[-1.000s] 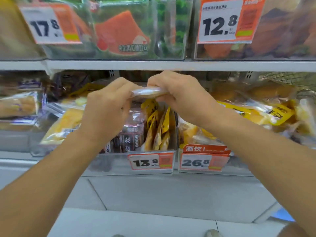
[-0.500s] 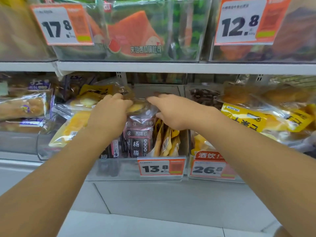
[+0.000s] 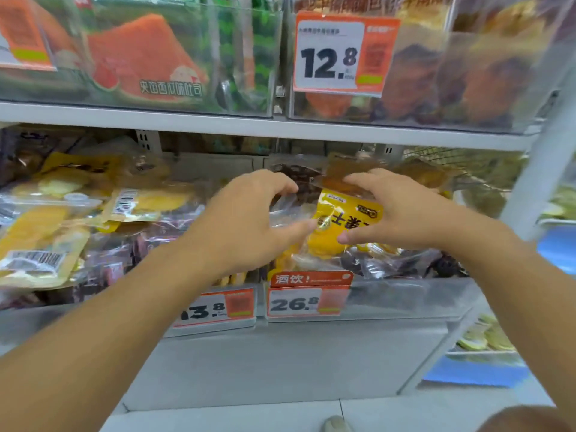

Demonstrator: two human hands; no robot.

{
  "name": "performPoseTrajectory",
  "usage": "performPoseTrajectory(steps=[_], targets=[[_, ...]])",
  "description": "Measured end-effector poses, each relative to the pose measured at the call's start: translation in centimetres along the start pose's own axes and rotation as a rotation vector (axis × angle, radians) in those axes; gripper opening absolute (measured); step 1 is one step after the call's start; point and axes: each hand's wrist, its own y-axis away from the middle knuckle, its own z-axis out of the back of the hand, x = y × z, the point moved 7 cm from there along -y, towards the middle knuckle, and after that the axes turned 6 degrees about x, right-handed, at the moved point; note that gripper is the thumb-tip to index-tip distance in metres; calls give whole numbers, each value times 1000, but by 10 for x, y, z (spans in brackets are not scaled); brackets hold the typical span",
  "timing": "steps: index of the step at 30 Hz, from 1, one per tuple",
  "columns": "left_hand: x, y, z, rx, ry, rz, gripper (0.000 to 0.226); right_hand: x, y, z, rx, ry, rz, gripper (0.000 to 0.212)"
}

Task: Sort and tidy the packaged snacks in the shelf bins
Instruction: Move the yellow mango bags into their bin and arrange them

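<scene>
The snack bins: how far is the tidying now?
Done: nothing looks finished. In hand: left hand and right hand hold a yellow packet over the 26.8 bin. Left: the loose yellow packets heaped on the left need sorting.

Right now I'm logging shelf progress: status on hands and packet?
Left hand and right hand both on yellow snack packet, fingers curled at its edges. Packet above the 26.8 bin. Nothing blocking.
</scene>
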Motion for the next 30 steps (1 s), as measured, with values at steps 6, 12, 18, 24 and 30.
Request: performPoseTrajectory(steps=[6, 12, 18, 24, 30], targets=[[-7, -28, -26, 64, -369, 110, 70, 8, -6, -19, 7, 216, -30, 109], [10, -31, -22, 39, -103, 286, 96, 14, -9, -18, -32, 120, 34, 98], [6, -35, -27, 75, -213, 249, 70, 21, -14, -19, -60, -42, 96, 103], [11, -20, -25, -106, 128, 210, 43, 26, -13, -10, -120, -122, 168, 62], [9, -10, -16, -209, 202, 79, 38, 25, -9, -4, -149, -202, 221, 53]])
